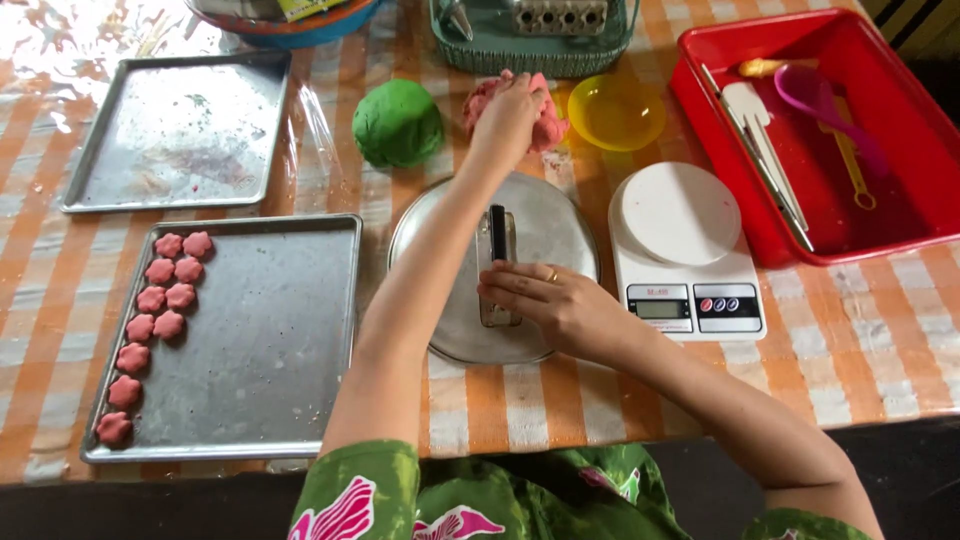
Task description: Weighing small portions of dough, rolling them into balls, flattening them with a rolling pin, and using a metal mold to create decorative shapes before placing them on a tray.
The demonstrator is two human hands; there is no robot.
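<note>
My left hand reaches far forward and grips a lump of pink dough beside a ball of green dough. My right hand rests on a round metal plate and holds a small metal cutter with a black handle against it. On the near left, a square metal baking tray carries several pink flower-shaped dough pieces along its left side.
A second bare tray lies at the far left. A white kitchen scale stands right of the plate, with a yellow bowl behind it. A red bin holds utensils. A green basket stands at the back.
</note>
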